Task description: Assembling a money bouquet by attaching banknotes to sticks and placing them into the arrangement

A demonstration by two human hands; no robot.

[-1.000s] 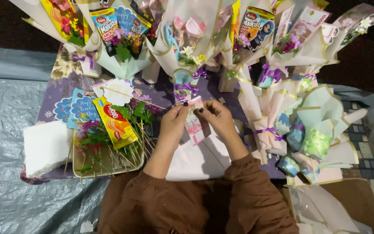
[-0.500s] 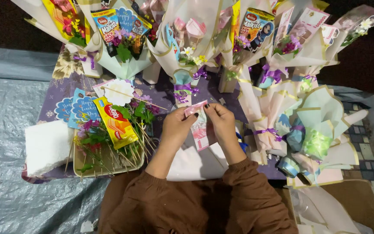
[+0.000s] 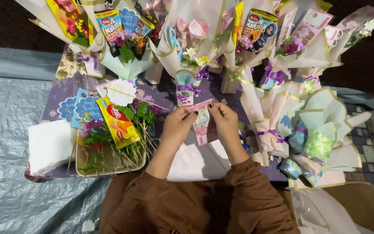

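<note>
My left hand (image 3: 178, 125) and my right hand (image 3: 224, 122) together grip a pink paper note (image 3: 202, 123), held upright above a sheet of pale wrapping paper (image 3: 198, 162) lying in front of me. Each hand pinches one side of the note near its top edge. Brown sleeves cover both arms. Left of my left hand stands a shallow tray (image 3: 109, 162) with small flowers on sticks and a yellow snack packet (image 3: 115, 121).
A row of paper-wrapped bouquets (image 3: 187, 39) with snack packets and purple ribbons fills the back and right. A white foam block (image 3: 50, 145) lies at the left. Blue paper tags (image 3: 81, 110) sit beside the tray. Ribbon rolls (image 3: 288, 167) lie at the right. A grey tarp (image 3: 9, 130) covers the floor.
Both hands have shifted slightly while working the pink note between the fingers; the note now stands more upright. Everything else stays put.
</note>
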